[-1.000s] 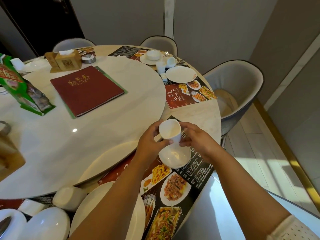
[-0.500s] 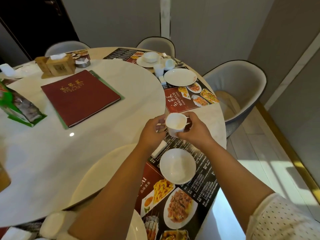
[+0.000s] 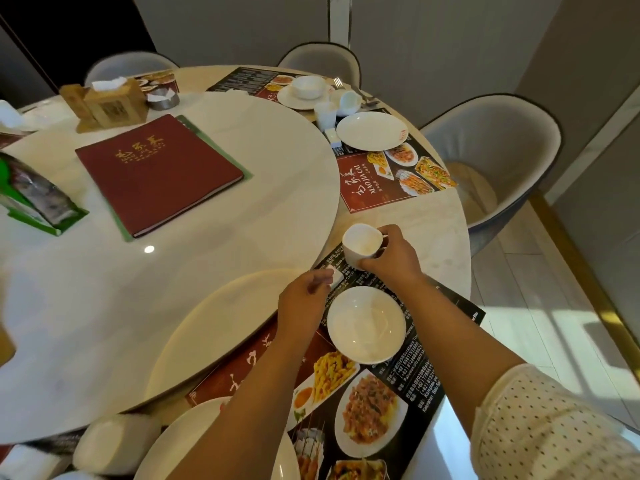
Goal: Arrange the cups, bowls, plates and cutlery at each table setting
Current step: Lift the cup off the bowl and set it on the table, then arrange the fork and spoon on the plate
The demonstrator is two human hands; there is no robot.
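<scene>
My right hand grips a small white cup by its side and handle, holding it tilted just above the far corner of the near menu placemat. Below it an empty white bowl sits on that placemat. My left hand hovers left of the bowl with loosely curled fingers, next to a small white rest, holding nothing. A large white plate lies at the bottom edge, partly hidden by my left arm.
A big round turntable carries a red menu book, a wooden tissue box and a green packet. The far setting has a plate, a bowl on a saucer and cups. Grey chairs ring the table.
My left hand has let go of the cup and dropped back beside the bowl. My right hand alone now holds the cup, carried farther from the bowl toward the placemat's far corner.
</scene>
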